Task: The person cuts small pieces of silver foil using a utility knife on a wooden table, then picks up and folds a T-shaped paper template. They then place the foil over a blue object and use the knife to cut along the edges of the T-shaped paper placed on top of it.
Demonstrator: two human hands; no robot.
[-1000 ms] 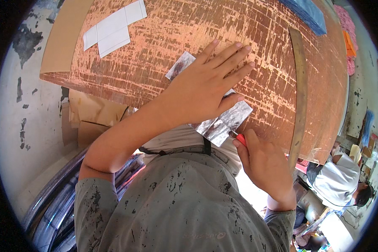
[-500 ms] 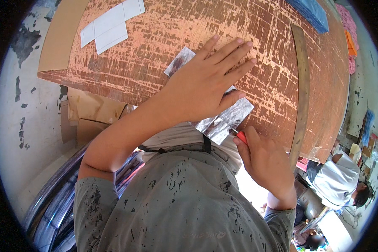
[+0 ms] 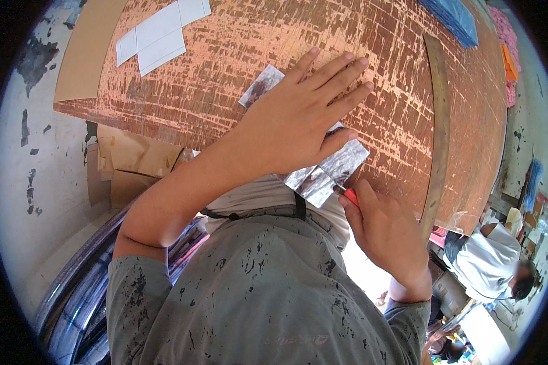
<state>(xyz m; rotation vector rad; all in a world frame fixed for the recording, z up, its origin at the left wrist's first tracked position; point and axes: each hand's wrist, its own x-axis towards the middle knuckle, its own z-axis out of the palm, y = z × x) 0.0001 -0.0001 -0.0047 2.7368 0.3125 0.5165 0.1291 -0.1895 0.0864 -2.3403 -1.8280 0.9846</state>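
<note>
My left hand (image 3: 307, 121) lies flat with fingers spread, pressing a shiny silver-grey sheet (image 3: 313, 184) onto the scratched wooden worktop (image 3: 225, 79). The sheet shows on both sides of the palm, and its near corner overhangs the front edge. The middle of it is hidden under my left hand. At the near right, my right hand (image 3: 386, 228) is closed round a small tool with a red handle (image 3: 351, 196). Its thin metal tip meets the sheet close to its right side; the exact kind of tool is mostly covered by my fingers.
A long metal ruler (image 3: 439, 121) lies to the right. White paper pieces with lines (image 3: 158, 36) and brown cardboard (image 3: 88, 55) are at the far left, a blue plastic stack (image 3: 453, 21) at the far right. Rolled dark sheeting (image 3: 85, 292) stands lower left. Another person (image 3: 484, 261) is at lower right.
Almost nothing differs. My right hand and the red-handled tool have shifted very slightly, and my left hand stays pressed on the sheet.
</note>
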